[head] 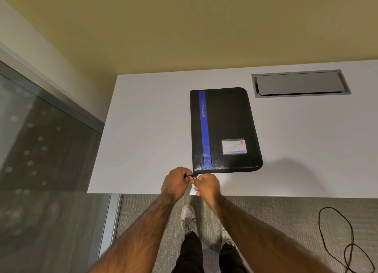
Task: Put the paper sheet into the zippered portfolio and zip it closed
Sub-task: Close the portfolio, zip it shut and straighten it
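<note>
The white desk (143, 129) is smooth, matt and flat, and its near edge runs straight across in front of the person. On it lies the portfolio (227, 119), a black, grained, leather-like case with rounded corners on its right side. Its cover is down and flat. Its long axis points away from the person, and its short near edge is just beyond both hands. A glossy blue stripe (204, 133) runs its full length close to the left side, where the spine seems to be. The paper sheet is nowhere in view; it is probably already inside.

Further back to the right, well apart from the case, a grey metal flap (298, 83) is set into the desk top.

The left hand (177, 180) and the right hand (207, 183) meet at the portfolio's near left corner, equally near it. Both have curled fingers pinching the zip pull (194, 177): the left holds the dark tab, the right the small shiny metal piece beside it. From here the zip track must lead rightward along the near edge. Whether the teeth are already joined cannot be told.

A small pale card (234, 146) under clear plastic sits on the cover near the right front corner.
</note>
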`<action>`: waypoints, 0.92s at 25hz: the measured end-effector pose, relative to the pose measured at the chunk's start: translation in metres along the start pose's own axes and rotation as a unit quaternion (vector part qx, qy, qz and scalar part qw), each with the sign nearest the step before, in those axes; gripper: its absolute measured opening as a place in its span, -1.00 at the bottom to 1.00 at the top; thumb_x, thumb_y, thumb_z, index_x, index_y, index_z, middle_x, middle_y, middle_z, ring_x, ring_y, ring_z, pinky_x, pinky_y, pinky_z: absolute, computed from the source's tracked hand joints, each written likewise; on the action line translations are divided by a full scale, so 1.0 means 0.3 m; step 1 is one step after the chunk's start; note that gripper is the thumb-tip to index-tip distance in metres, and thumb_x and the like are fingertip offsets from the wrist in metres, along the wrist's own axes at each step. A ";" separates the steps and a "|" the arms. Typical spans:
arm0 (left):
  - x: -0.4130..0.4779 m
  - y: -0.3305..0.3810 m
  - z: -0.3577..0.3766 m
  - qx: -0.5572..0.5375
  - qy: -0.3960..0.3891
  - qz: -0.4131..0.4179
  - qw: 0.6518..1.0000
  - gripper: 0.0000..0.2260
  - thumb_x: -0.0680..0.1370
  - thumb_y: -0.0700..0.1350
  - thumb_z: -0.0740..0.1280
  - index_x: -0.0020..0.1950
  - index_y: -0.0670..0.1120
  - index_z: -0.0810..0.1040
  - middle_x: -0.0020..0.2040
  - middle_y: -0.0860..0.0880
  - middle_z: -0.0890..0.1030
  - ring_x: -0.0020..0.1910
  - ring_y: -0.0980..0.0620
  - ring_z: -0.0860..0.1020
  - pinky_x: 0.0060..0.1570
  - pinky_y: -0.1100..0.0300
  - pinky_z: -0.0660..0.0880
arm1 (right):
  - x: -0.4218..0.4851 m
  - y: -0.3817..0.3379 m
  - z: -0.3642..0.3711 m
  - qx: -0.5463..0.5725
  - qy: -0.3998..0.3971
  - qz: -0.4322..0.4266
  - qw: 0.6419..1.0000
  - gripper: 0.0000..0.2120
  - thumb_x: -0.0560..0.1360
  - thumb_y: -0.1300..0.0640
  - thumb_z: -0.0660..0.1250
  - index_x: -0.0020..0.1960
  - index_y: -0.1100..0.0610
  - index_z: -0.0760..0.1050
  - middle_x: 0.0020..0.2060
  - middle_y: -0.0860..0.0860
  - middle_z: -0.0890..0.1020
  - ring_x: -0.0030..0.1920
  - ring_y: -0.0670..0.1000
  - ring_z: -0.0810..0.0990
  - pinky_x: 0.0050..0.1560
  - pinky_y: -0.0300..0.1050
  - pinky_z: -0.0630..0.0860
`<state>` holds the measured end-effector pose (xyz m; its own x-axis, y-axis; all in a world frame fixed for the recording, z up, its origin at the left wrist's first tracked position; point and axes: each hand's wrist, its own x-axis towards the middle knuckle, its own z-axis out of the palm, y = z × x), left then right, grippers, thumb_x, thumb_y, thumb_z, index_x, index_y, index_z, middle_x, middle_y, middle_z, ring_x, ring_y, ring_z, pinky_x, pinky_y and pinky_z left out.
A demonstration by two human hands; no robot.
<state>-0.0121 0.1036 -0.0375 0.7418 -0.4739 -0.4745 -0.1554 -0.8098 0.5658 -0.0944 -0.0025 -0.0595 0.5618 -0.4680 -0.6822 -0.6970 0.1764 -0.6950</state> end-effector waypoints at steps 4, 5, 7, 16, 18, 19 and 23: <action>-0.008 -0.002 0.000 0.047 0.011 -0.001 0.999 -0.82 0.54 -0.16 0.32 -0.22 0.07 0.55 -0.15 0.09 0.64 -0.15 0.01 0.59 -0.14 0.14 0.48 | -0.008 -0.010 -0.025 -0.326 0.023 -0.114 0.938 -0.71 0.57 -0.05 0.28 -0.24 0.10 0.50 -0.31 0.03 0.62 -0.29 0.00 0.54 -0.22 -0.06 0.50; -0.011 0.000 0.000 0.058 0.015 -0.003 0.998 -0.81 0.55 -0.16 0.31 -0.23 0.08 0.53 -0.16 0.08 0.64 -0.17 0.00 0.59 -0.18 0.16 0.44 | -0.007 -0.018 -0.030 -0.365 0.035 -0.130 0.921 -0.75 0.58 -0.04 0.25 -0.19 0.06 0.52 -0.26 0.01 0.63 -0.24 0.01 0.58 -0.16 -0.06 0.54; -0.011 0.001 -0.003 0.070 0.020 -0.006 0.997 -0.81 0.55 -0.16 0.29 -0.22 0.09 0.52 -0.16 0.07 0.64 -0.18 -0.01 0.58 -0.21 0.17 0.39 | -0.002 -0.031 -0.034 -0.423 0.059 -0.147 0.892 -0.77 0.60 -0.01 0.22 -0.08 0.06 0.59 -0.17 0.02 0.67 -0.15 0.06 0.64 -0.10 -0.07 0.57; 0.002 0.006 -0.033 0.104 0.021 -0.003 0.994 -0.86 0.56 -0.14 0.29 -0.11 0.05 0.60 -0.04 0.03 0.68 -0.08 -0.07 0.62 -0.04 0.09 0.53 | 0.037 -0.018 -0.072 -0.500 0.090 -0.129 0.852 -0.84 0.58 0.06 0.26 0.02 0.07 0.60 -0.11 0.03 0.71 -0.12 0.06 0.70 -0.13 -0.12 0.57; 0.008 -0.001 -0.040 0.105 0.019 -0.005 0.994 -0.85 0.56 -0.14 0.28 -0.11 0.06 0.61 -0.04 0.04 0.68 -0.07 -0.07 0.62 -0.06 0.11 0.51 | 0.050 -0.008 -0.105 -0.498 0.079 -0.120 0.855 -0.83 0.57 0.06 0.29 0.07 0.09 0.59 -0.06 0.03 0.70 -0.07 0.06 0.69 -0.08 -0.10 0.58; 0.009 -0.004 -0.043 0.103 0.017 -0.007 0.995 -0.85 0.56 -0.13 0.28 -0.12 0.07 0.60 -0.04 0.05 0.67 -0.08 -0.06 0.62 -0.08 0.13 0.48 | 0.049 0.001 -0.125 -0.493 0.082 -0.123 0.857 -0.83 0.57 0.06 0.31 0.09 0.10 0.59 -0.03 0.04 0.70 -0.06 0.05 0.69 -0.05 -0.11 0.59; 0.014 -0.013 -0.053 0.106 0.021 -0.016 0.994 -0.87 0.56 -0.11 0.30 -0.10 0.08 0.61 -0.04 0.05 0.68 -0.09 -0.05 0.62 -0.07 0.14 0.47 | 0.030 0.049 -0.236 -0.485 0.135 -0.170 0.847 -0.80 0.60 0.04 0.27 0.11 0.11 0.59 -0.05 0.02 0.71 -0.09 0.02 0.70 -0.03 -0.14 0.61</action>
<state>0.0019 0.1102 -0.0310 0.7739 -0.4362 -0.4591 -0.2629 -0.8808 0.3937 -0.1311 -0.0655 -0.0597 0.7726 -0.5529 -0.3119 -0.6270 -0.7417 -0.2384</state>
